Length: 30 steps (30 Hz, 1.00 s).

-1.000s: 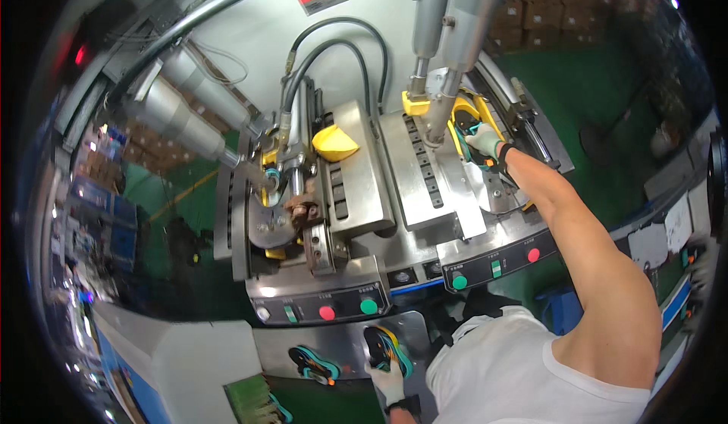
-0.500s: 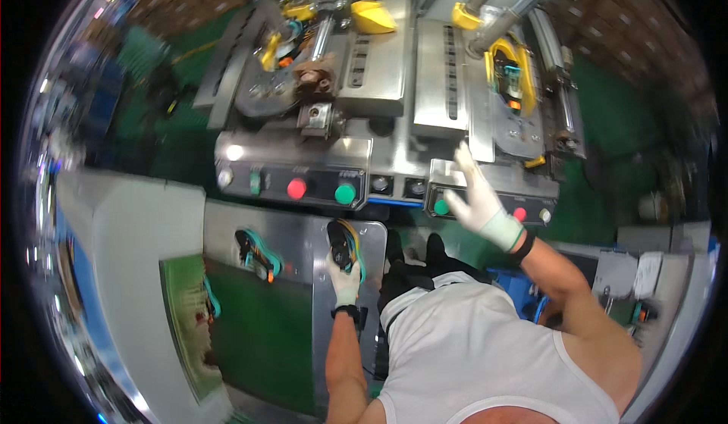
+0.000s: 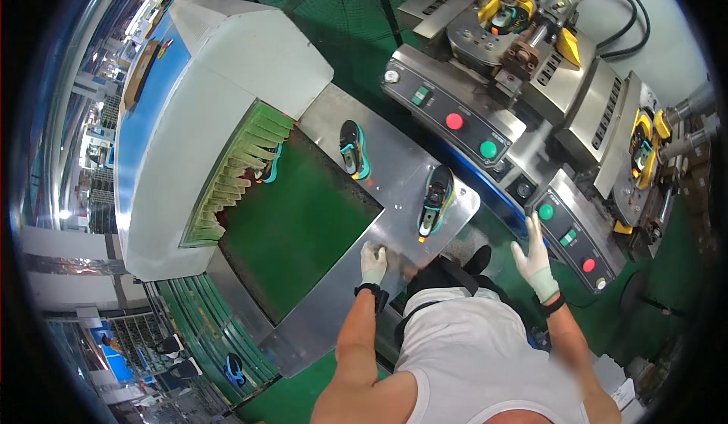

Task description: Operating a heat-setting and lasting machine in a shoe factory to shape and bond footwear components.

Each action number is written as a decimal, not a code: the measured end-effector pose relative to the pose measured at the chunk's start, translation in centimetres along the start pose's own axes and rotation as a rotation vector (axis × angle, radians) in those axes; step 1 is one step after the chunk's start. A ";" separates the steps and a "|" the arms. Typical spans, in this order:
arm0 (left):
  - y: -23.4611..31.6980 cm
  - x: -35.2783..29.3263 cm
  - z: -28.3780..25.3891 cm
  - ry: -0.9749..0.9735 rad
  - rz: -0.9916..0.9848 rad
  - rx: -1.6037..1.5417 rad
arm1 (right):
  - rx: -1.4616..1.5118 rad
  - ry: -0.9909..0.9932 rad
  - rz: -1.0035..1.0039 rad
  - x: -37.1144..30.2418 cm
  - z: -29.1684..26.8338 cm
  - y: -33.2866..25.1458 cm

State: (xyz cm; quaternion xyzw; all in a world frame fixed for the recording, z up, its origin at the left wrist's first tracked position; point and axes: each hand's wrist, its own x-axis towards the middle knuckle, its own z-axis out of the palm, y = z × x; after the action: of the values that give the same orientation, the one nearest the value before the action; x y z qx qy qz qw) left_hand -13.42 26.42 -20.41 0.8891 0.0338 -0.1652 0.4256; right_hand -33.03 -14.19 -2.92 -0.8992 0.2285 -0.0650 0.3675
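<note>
My left hand (image 3: 373, 263), in a white glove, is over the front edge of a metal table, fingers loosely bent and thumb apart, nothing held. Beyond it, near the table's right corner, lies a black shoe (image 3: 436, 197) with a turquoise and yellow sole, apart from the hand. A second black and turquoise shoe (image 3: 352, 151) lies further left on the metal. Part of another shoe (image 3: 270, 165) shows at the strip curtain, the rest hidden. My right hand (image 3: 537, 265), also gloved, is open with fingers stretched, close to the green button (image 3: 545, 212) of the right control panel.
A green conveyor belt (image 3: 296, 219) runs from a white housing with a green strip curtain (image 3: 235, 174). The press machine at upper right has a left control panel (image 3: 436, 109) and clamped shoes (image 3: 643, 151). A slatted rack (image 3: 205, 333) stands at lower left.
The view has swung left. My left hand has let go of the shoe and drawn back from it; that shoe now lies on the metal table. My right hand stays open near the right panel.
</note>
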 end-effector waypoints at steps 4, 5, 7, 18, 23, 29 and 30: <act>-3.3 4.7 -3.3 0.137 0.075 0.129 | 0.133 -0.120 0.272 -2.0 5.4 -0.9; -3.8 6.7 -4.7 0.167 0.115 0.129 | 0.171 -0.141 0.356 -2.8 7.3 0.6; -3.5 11.5 -7.5 0.222 0.183 0.213 | -0.022 -0.268 0.502 -4.2 9.2 2.9; 2.6 43.3 -32.0 0.538 0.305 0.639 | -0.144 -0.177 1.044 -10.3 9.0 4.3; -1.3 45.9 -33.0 0.333 0.116 0.703 | -0.109 -0.306 1.032 -9.0 11.0 3.9; 0.0 40.0 -28.2 0.185 0.094 0.755 | -0.138 -0.321 0.713 -4.2 12.4 -0.9; -0.1 37.5 -27.0 0.137 0.135 0.756 | -0.152 -0.310 0.714 -2.9 12.5 -2.8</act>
State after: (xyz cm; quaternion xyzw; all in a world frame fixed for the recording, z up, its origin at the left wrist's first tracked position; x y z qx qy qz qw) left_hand 29.09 44.19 -16.88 0.9924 -0.0596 -0.0779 0.0748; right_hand -30.99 -3.26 -9.85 -0.7870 0.4728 0.2204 0.3295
